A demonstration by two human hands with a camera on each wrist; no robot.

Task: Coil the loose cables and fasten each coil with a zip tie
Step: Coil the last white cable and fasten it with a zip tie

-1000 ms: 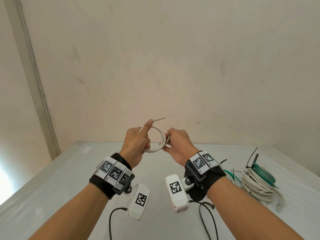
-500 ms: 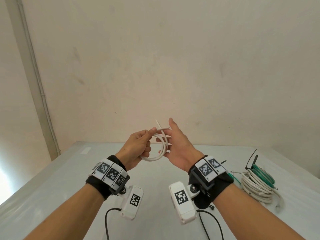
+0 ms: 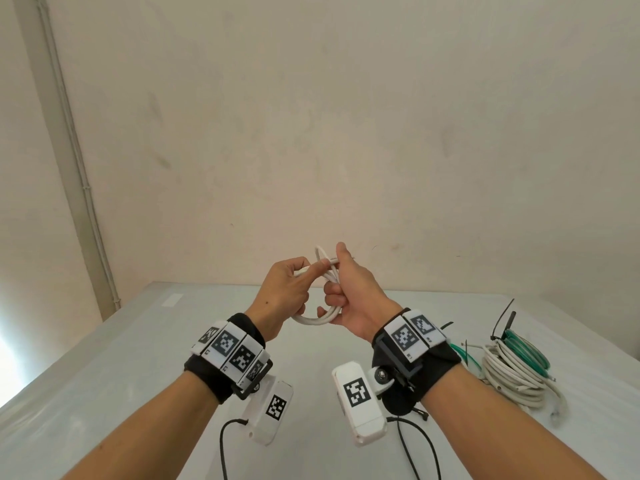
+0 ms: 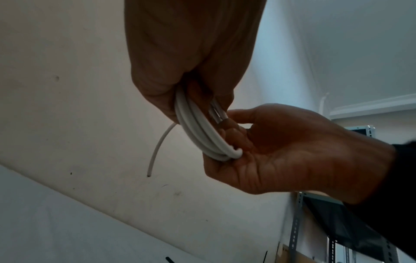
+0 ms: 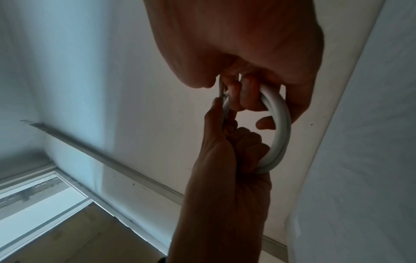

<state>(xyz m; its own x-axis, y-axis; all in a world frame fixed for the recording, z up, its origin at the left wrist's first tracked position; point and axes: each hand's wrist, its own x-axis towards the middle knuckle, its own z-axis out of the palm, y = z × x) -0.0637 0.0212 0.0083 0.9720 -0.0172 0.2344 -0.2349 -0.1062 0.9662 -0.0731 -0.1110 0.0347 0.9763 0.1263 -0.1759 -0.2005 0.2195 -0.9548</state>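
Above the pale counter [image 3: 145,341], both hands are raised in front of a bare wall, working one small white cable coil [image 3: 323,315] between them. Off to the right on the counter lies a pile of coiled cables [image 3: 512,374], white and green, with dark zip ties [image 3: 500,322] sticking up from it; they look fastened already, though that corner is too small to be sure.

The left hand [image 3: 285,292] has its fingers curled through the loop, holding the turns bunched, with its forefinger laid along the cable's top. The right hand [image 3: 353,296] closes its lower fingers round the other side of the coil, while its forefinger stands up straight beside the crossing strands. Both grips are therefore closed on the coil, which hangs clear of the counter, well apart from the pile.

A loose tail [image 4: 157,151] springs out from the left-hand side of the bundle in the left wrist view. My judgement is that this stiff end is the main risk: if either grip eases while a hand goes for a tie, the turns could spring open and the tail drag the last loop out. No free zip tie is in either hand.

How many turns the coil has is hard to count, since fingers cover both sides, and the cable's other end is hidden.
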